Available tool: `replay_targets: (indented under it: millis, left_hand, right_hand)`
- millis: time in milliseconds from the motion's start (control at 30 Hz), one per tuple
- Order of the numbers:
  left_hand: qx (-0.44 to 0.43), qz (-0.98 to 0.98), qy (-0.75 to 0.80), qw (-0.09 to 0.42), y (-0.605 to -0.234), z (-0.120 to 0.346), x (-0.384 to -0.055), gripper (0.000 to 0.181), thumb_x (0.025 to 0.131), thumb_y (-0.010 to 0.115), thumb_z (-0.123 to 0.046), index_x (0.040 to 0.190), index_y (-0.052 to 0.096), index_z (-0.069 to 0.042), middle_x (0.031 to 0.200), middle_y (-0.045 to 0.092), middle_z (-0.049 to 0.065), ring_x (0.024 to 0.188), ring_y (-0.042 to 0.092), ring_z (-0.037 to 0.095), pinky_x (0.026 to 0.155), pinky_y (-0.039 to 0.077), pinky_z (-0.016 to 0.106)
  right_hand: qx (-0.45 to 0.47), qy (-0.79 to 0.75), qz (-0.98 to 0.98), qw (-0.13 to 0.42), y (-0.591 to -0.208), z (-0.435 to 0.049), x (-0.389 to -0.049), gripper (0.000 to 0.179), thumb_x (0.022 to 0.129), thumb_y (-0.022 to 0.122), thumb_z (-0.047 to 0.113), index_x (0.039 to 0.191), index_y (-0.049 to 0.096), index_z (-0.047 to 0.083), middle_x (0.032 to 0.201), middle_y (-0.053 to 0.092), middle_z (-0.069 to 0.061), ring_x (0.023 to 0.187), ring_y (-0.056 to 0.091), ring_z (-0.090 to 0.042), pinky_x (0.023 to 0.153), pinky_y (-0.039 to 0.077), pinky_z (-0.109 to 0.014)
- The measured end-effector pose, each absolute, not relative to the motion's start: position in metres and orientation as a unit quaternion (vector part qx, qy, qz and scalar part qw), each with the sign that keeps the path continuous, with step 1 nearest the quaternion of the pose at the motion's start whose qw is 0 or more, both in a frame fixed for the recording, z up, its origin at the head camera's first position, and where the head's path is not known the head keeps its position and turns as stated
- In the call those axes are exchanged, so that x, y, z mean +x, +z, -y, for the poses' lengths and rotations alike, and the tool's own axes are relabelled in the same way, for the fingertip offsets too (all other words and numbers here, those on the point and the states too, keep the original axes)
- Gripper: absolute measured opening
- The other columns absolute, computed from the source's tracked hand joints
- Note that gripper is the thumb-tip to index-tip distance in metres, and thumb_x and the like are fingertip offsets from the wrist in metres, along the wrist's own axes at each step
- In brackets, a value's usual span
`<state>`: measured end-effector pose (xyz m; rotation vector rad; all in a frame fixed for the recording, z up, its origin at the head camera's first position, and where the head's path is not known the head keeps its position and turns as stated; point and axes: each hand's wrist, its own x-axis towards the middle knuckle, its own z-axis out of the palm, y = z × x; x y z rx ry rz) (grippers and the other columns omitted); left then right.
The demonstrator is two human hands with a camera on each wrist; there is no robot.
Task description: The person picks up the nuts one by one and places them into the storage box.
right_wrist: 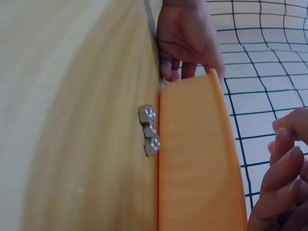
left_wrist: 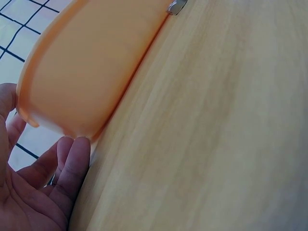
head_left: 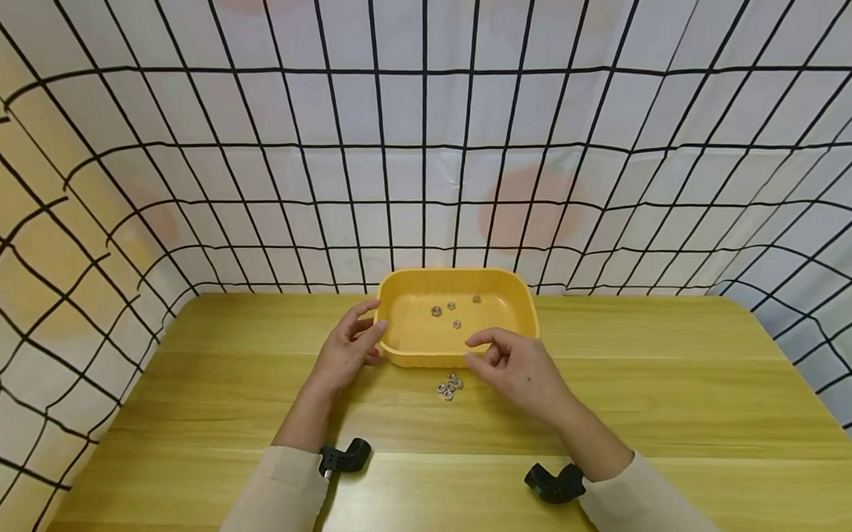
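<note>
A yellow plastic tray (head_left: 416, 359), orange-looking in the wrist views, stands on the wooden table. My left hand (head_left: 344, 351) holds its left end, with the thumb at the rim and other fingers against the outside wall. Several metal hex nuts (head_left: 436, 311) lie spread over the tray's floor. Just outside the near wall, more nuts (head_left: 448, 395) sit clustered on the tabletop. My right hand (head_left: 526, 375) hovers at the tray's near right rim, its fingers bent and a gap between thumb and index fingertips. Nothing shows between them.
Behind the table (head_left: 676, 369) and at both sides hangs a white cloth (head_left: 443, 173) with a black grid pattern. The tray's far side is close to the table's back edge. Black wrist devices (head_left: 555, 483) project inward from both forearms.
</note>
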<state>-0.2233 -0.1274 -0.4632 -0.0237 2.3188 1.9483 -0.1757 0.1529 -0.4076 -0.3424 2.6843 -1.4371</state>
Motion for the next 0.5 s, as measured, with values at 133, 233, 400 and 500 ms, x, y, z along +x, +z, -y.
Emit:
replay_targets:
  millis: [133,233,400,500]
  left_hand:
    - [-0.007,-0.766,0.640,0.057,-0.463,0.127,-0.223,0.052,0.102,0.064,-0.034,0.151,0.048,-0.024,0.144,0.054,0.022,0.076,0.062,0.020,0.075,0.062,0.031]
    - [-0.009,-0.767,0.640,0.057,-0.462,0.127,-0.222,0.051,0.102,0.064,-0.035,0.150,0.049,-0.026,0.144,0.054,0.020,0.076,0.062,0.021,0.075,0.062,0.032]
    - [-0.011,-0.765,0.641,0.055,-0.463,0.127,-0.223,0.051,0.102,0.064,-0.034,0.150,0.049,-0.025,0.143,0.055,0.021,0.076,0.062,0.020,0.073,0.062,0.029]
    - [-0.011,-0.765,0.641,0.056,-0.462,0.127,-0.222,0.052,0.102,0.064,-0.034,0.151,0.048,-0.024,0.143,0.055,0.021,0.076,0.061,0.019,0.074,0.061,0.029]
  right_hand:
    - [-0.112,-0.492,-0.860,0.076,-0.413,-0.154,-0.169,0.021,0.092,0.076,0.017,0.111,0.071,0.009,0.073,0.060,0.000,0.057,0.046,-0.011,0.049,0.036,-0.019]
    - [-0.112,-0.498,-0.853,0.104,-0.417,-0.155,-0.165,0.022,0.093,0.076,0.016,0.111,0.071,0.007,0.074,0.060,-0.001,0.058,0.046,-0.010,0.050,0.036,-0.018]
    - [-0.102,-0.483,-0.860,0.130,-0.426,-0.158,-0.163,0.021,0.093,0.076,0.018,0.112,0.071,0.010,0.076,0.061,-0.001,0.060,0.049,-0.011,0.050,0.038,-0.018]
    - [-0.097,-0.475,-0.863,0.139,-0.432,-0.159,-0.163,0.020,0.092,0.076,0.019,0.111,0.072,0.011,0.076,0.061,0.000,0.060,0.049,-0.011,0.050,0.038,-0.018]
